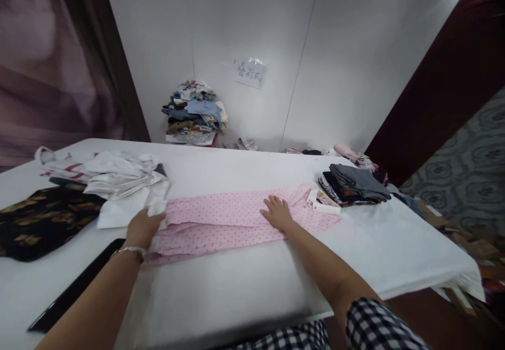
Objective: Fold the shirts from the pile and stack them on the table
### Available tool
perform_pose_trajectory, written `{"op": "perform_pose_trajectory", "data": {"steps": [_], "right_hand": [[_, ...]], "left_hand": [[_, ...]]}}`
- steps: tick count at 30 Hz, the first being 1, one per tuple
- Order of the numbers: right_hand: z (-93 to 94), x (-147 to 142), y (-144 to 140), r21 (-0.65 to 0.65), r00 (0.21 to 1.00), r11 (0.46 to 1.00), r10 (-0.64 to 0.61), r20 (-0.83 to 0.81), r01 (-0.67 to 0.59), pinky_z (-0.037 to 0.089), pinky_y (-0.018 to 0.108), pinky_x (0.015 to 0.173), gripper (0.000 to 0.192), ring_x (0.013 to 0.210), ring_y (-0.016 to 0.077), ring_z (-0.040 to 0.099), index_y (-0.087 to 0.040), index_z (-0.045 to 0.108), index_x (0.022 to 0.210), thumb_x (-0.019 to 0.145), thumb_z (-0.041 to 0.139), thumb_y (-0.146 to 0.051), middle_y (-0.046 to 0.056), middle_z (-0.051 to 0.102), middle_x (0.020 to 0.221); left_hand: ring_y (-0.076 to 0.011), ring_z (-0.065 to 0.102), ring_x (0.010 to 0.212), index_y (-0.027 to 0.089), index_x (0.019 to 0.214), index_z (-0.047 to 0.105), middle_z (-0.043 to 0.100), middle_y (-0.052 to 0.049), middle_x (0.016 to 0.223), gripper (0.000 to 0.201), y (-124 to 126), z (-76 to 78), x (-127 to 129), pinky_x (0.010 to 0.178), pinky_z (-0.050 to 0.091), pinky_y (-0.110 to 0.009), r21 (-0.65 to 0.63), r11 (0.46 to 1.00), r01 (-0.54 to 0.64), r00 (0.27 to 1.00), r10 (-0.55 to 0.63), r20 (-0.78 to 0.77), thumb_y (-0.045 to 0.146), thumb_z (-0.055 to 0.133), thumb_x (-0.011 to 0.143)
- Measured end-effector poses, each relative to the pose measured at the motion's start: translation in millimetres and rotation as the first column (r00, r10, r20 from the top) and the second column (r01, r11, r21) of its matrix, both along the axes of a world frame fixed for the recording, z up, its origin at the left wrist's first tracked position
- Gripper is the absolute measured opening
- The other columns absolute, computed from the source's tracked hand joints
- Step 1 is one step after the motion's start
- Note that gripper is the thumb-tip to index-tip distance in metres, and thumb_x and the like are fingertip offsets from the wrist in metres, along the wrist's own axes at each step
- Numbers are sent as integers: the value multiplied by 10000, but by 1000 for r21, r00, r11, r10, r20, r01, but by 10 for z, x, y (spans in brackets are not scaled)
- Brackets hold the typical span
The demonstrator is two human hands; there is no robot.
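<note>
Pink dotted shirt (pixel 221 221) under both hands

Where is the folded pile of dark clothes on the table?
The folded dark clothes sit on the white table's far right, beside the pink dotted shirt's collar end.

The garment (pixel 236 221) lying under both hands is showing pale pink with small dark dots all over. The table (pixel 244 287) is showing plain white. At the far left, a heap of cloth (pixel 118 179) is showing white with a few red stripes, and beside it a fabric (pixel 43 218) is showing black with a golden-brown leaf pattern. At the right, a folded stack (pixel 355 184) is showing dark grey on top. The near sleeve (pixel 379 323) is showing a black-and-white check.
</note>
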State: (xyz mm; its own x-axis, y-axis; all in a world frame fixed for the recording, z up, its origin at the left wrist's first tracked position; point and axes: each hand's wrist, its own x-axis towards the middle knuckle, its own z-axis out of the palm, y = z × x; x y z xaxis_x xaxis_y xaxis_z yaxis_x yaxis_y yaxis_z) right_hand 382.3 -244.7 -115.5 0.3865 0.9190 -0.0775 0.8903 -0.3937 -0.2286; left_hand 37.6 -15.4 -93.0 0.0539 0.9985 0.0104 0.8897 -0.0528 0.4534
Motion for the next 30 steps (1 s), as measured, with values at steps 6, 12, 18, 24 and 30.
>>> {"op": "perform_pose_trajectory", "data": {"steps": [6, 12, 18, 24, 30], "right_hand": [[-42, -30, -37, -2, 1000, 1000, -16, 26, 16, 83, 489, 1154, 653, 1470, 236, 103, -256, 287, 1492, 947, 193, -604, 44, 164, 1602], [-76, -28, -19, 32, 999, 999, -28, 43, 27, 113, 493, 1150, 600, 1457, 236, 163, -261, 349, 1464, 952, 272, -565, 53, 224, 1586], [-160, -28, -62, 134, 996, 991, -38, 77, 28, 180, 490, 1130, 526, 1417, 258, 275, -227, 458, 1398, 954, 341, -482, 85, 355, 1530], [-212, 17, -139, 283, 1000, 959, -24, -11, 26, 270, 414, 1102, 448, 1334, 234, 414, -170, 599, 1258, 941, 363, -380, 108, 521, 1405], [-223, 43, -156, 388, 998, 921, -11, -63, 34, 320, 390, 1060, 376, 1244, 236, 500, -197, 668, 1129, 909, 411, -361, 99, 608, 1294]], "left_hand": [[-287, 640, 1009, 139, 1155, 569, 689, -139, 1112, 408, 5, -24, 60, 778, 486, -318, -118, 989, 87, 988, -100, -114, 326, 537, 794], [-326, 646, 1010, 117, 1140, 579, 680, -196, 1098, 403, -55, -11, 80, 788, 497, -371, -107, 987, 119, 989, -128, -81, 297, 530, 782], [-284, 633, 1077, 131, 1151, 576, 667, -174, 1154, 378, -122, -42, 74, 857, 485, -338, -91, 992, 91, 992, -98, -81, 264, 522, 801], [-253, 624, 1067, 97, 1172, 566, 642, -172, 1157, 380, -117, 34, 78, 872, 497, -348, -124, 988, 96, 986, -111, -121, 301, 581, 852], [-215, 596, 1045, 192, 1203, 563, 584, -85, 1211, 360, -161, 349, 44, 861, 527, -412, -137, 973, 185, 968, -204, -146, 365, 589, 888]]}}
